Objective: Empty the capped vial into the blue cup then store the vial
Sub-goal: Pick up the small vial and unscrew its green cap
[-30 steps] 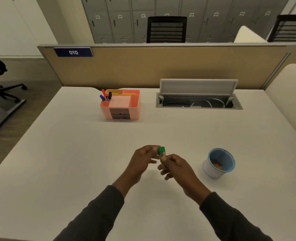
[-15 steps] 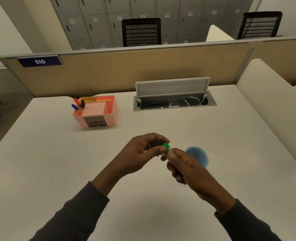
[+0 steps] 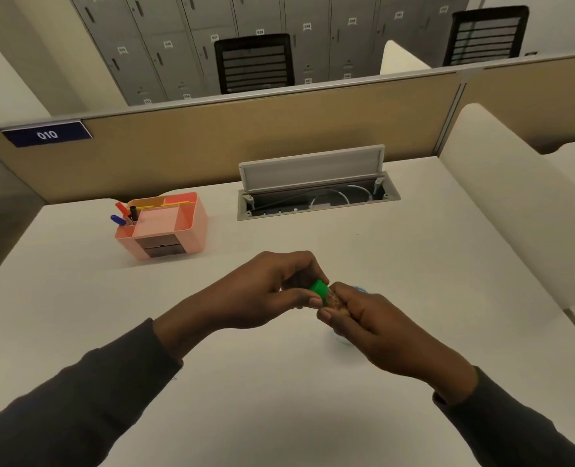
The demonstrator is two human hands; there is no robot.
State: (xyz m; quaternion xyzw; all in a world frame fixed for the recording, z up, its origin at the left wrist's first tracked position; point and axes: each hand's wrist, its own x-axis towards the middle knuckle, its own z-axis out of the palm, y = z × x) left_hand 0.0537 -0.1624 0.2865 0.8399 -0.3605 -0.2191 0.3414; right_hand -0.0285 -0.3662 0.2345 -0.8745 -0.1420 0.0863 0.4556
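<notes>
A small clear vial (image 3: 332, 301) with brownish contents and a green cap (image 3: 318, 289) is held above the middle of the white desk (image 3: 279, 382). My right hand (image 3: 377, 328) grips the vial's body, tilted with the cap pointing up-left. My left hand (image 3: 262, 291) pinches the green cap with thumb and fingers. The blue cup (image 3: 360, 288) is almost wholly hidden behind my right hand; only a sliver of its rim shows.
A pink desk organiser (image 3: 164, 227) with pens stands at the back left. An open cable hatch (image 3: 316, 190) lies at the back centre, before the tan partition (image 3: 245, 136). A cream divider (image 3: 515, 203) bounds the right side.
Both hands with the vial have shifted to the right, over the blue cup, which is now nearly covered. My left fingers have closed more tightly round the green cap. The camera view has swung.
</notes>
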